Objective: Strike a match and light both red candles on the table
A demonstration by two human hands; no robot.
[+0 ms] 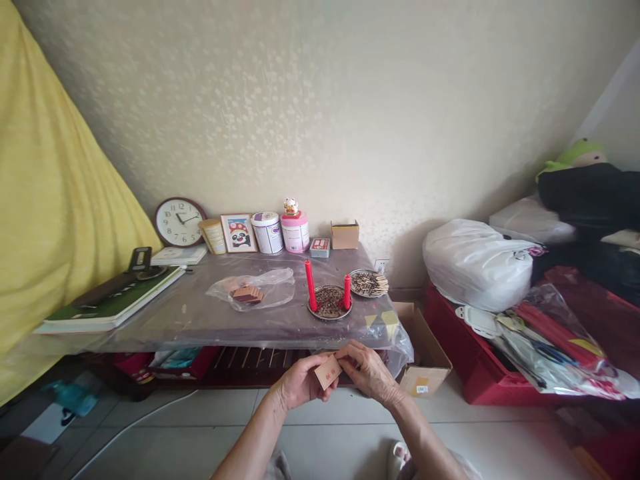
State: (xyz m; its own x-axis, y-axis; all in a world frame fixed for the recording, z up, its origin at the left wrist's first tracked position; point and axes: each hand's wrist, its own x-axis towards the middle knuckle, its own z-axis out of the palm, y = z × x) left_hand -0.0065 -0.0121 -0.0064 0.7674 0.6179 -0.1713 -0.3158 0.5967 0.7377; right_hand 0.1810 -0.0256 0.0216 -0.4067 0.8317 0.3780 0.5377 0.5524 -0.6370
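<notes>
My left hand (299,385) grips a small tan matchbox (327,373) with a red mark, just below the front edge of the low table (200,320). My right hand (369,372) pinches the box's right end with closed fingers. On the table above stand a tall red candle (311,285) and a short red candle (347,292) in a round metal dish (330,303). A second dish (367,283) behind it holds several matches. A clear plastic bag (255,288) with small boxes lies to the left.
Along the wall stand a clock (179,222), a panda picture (239,233), tins (267,233), a pink jar (295,230) and a small carton (345,235). Books (110,303) lie at the left. An open cardboard box (425,353), red crates (480,373) and bags stand at the right.
</notes>
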